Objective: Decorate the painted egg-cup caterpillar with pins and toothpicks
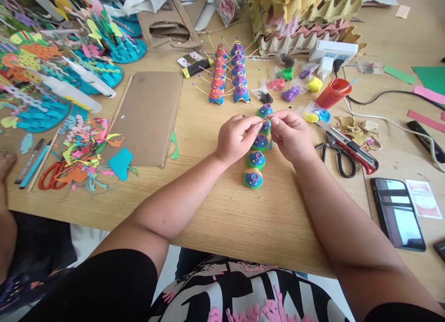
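Note:
My left hand and my right hand meet above a column of small blue-and-green painted figures. Fingertips of both are pinched on a thin reddish strand, which is too small to make out fully. Below the hands, the nearest blue-and-green figure has a red loop and small dots on its top. Part of the column is hidden behind my fingers. Further back stand a row of red figures and a row of purple figures, both with coloured-tip sticks poking out.
Bags of coloured clay and an orange cup lie right of the figures. Black-handled scissors, a red utility knife and a phone are near my right arm. Leftward are cardboard and paper scraps. Another person sits at far left.

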The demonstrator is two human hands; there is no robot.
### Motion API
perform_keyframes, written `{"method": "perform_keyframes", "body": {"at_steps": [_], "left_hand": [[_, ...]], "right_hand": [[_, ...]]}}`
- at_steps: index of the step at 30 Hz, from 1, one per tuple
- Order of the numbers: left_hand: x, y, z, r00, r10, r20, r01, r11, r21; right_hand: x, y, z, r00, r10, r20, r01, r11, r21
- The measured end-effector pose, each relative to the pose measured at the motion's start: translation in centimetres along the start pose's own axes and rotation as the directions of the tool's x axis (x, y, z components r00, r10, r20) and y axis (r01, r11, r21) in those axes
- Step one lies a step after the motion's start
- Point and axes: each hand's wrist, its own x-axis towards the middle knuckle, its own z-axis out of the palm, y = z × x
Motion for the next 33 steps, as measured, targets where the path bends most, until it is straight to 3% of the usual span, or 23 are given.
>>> {"method": "perform_keyframes", "body": {"at_steps": [13, 21, 28, 33], "left_hand": [[-0.06, 0.0, 0.14, 1.0, -0.021, -0.004, 0.02, 0.995, -0.098], [-0.06, -0.01, 0.03, 1.0, -0.025, -0.004, 0.025, 0.996, -0.085], [-0.03, 0.09, 0.01, 0.999, -0.052, 0.017, 0.054, 0.991, -0.125], [0.04, 0.29, -0.14, 0.998, -0.05, 0.042, 0.053, 0.996, -0.075]], "right_hand": [[-0.29, -0.21, 0.01, 0.999, -0.048, -0.009, 0.047, 0.997, -0.061], [-0.47, 0.03, 0.46, 0.974, -0.219, -0.064, 0.196, 0.946, -0.258], [-0.66, -0.23, 0.17, 0.994, -0.104, -0.024, 0.098, 0.98, -0.172], [-0.63, -0.29, 0.32, 0.99, -0.125, -0.058, 0.113, 0.977, -0.182]]}}
